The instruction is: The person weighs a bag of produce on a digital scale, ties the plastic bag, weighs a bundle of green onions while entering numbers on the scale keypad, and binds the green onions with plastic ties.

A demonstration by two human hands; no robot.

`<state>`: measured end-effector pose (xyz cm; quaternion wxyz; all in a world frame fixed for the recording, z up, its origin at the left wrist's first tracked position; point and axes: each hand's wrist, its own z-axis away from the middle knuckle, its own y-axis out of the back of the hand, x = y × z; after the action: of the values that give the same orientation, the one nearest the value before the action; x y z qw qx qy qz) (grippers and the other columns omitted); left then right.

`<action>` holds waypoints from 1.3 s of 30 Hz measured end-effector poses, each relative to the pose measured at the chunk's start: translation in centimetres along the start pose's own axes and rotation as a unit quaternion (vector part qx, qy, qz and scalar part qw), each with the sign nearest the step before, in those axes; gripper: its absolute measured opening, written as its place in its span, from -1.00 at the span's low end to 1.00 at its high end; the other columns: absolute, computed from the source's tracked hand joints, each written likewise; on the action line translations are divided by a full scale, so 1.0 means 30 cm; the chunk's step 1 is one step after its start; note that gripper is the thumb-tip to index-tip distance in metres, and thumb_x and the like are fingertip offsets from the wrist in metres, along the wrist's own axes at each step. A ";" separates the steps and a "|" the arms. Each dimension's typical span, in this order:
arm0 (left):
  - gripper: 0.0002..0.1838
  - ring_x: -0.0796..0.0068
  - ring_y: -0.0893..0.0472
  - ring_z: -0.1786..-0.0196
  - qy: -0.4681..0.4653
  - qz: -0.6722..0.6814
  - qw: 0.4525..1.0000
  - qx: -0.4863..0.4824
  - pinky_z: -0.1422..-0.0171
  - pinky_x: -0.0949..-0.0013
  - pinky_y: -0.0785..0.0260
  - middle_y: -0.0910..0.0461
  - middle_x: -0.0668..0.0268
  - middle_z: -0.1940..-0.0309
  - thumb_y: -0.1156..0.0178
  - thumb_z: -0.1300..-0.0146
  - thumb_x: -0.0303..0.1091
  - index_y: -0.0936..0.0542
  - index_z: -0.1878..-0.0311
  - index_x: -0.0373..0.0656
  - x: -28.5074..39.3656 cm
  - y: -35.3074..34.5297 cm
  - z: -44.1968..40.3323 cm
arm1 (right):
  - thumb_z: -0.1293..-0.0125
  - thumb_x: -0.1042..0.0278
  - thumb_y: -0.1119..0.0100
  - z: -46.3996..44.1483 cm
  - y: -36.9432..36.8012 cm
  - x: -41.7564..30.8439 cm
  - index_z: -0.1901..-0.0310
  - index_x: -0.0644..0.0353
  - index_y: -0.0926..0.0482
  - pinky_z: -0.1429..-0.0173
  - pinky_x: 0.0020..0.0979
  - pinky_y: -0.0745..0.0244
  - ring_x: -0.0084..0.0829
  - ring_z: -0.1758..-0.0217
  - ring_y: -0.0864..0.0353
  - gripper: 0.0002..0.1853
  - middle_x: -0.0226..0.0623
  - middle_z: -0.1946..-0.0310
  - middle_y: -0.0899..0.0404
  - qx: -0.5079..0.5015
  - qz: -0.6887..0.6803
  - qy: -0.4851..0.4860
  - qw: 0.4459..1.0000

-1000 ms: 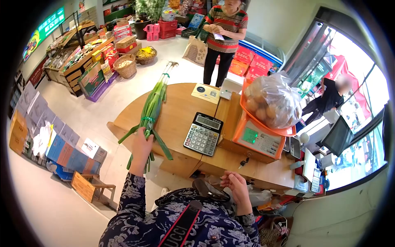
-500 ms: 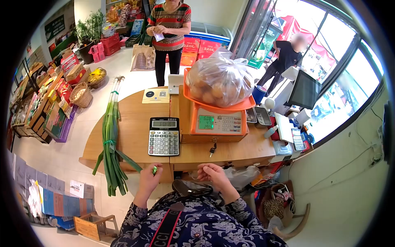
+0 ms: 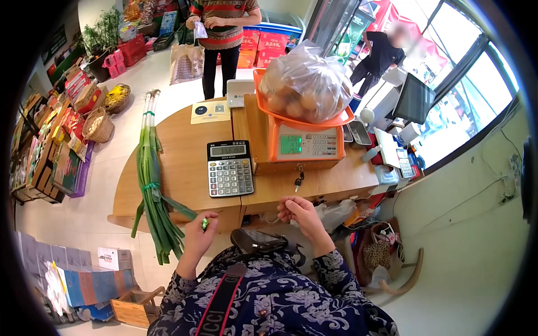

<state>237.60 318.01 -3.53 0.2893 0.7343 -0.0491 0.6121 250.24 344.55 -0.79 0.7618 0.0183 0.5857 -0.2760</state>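
My left hand point(image 3: 199, 237) is closed on a small shiny green thing point(image 3: 205, 224) whose kind I cannot make out. It is just right of the leaf ends of a tied bunch of green onions point(image 3: 150, 159), which hang over the counter's front edge. My right hand point(image 3: 302, 215), its fingers curled together, hovers before the counter edge with nothing visible in it. A calculator point(image 3: 231, 169) lies on the wooden counter point(image 3: 185, 131). To its right, an orange scale point(image 3: 308, 144) with a lit green display carries a knotted clear bag of round brownish produce point(image 3: 302, 89).
Keys point(image 3: 298, 179) hang at the counter front below the scale. Across the counter stands a person in a striped top point(image 3: 224, 17), holding a pale slip. Another person point(image 3: 378, 53) is by the doorway. A monitor point(image 3: 413, 98) stands at right, a wooden stool point(image 3: 134, 305) at lower left.
The camera view has shifted, so the counter and scale sit slightly higher. Both hands stay nearly in place before the counter. The person opposite has raised the pale slip slightly.
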 end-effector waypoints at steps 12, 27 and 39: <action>-0.88 0.80 -0.34 0.47 0.032 0.115 0.992 -0.036 0.38 0.65 -0.20 -0.43 0.52 0.57 -0.14 -0.18 -0.46 -0.55 0.21 -0.23 0.024 0.090 -0.076 | -0.32 0.36 0.03 -0.009 -0.109 -0.043 0.13 0.31 -0.51 0.24 -0.57 -0.44 -0.56 0.35 -0.54 -0.78 -0.35 0.34 -0.56 0.000 0.057 0.047 0.997; -0.74 0.76 -0.22 0.60 0.090 0.298 0.950 -0.021 0.51 0.65 -0.07 -0.24 0.55 0.67 0.07 -0.36 -0.24 -0.51 0.17 -0.22 0.258 -0.127 -0.228 | -0.31 0.41 0.00 -0.131 0.088 -0.602 0.10 0.35 -0.50 0.20 -0.62 -0.38 -0.65 0.33 -0.47 -0.78 -0.42 0.34 -0.53 -0.034 0.233 0.301 0.924; -0.57 0.19 -0.50 -0.02 0.101 0.482 0.871 0.004 0.03 0.24 -0.48 -0.43 0.11 0.05 0.20 -0.41 -0.17 -0.23 -0.23 -0.21 0.556 -0.384 -0.557 | -0.18 0.16 -0.03 -0.564 0.182 -1.045 0.10 0.23 -0.56 -0.16 -0.21 -0.25 -0.12 -0.04 -0.42 -0.64 -0.10 0.11 -0.54 0.068 0.606 0.509 0.608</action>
<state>232.05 340.35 9.13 -0.0409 0.5550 -0.3646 0.7465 232.67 367.64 20.59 0.3315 0.5578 0.7140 0.2631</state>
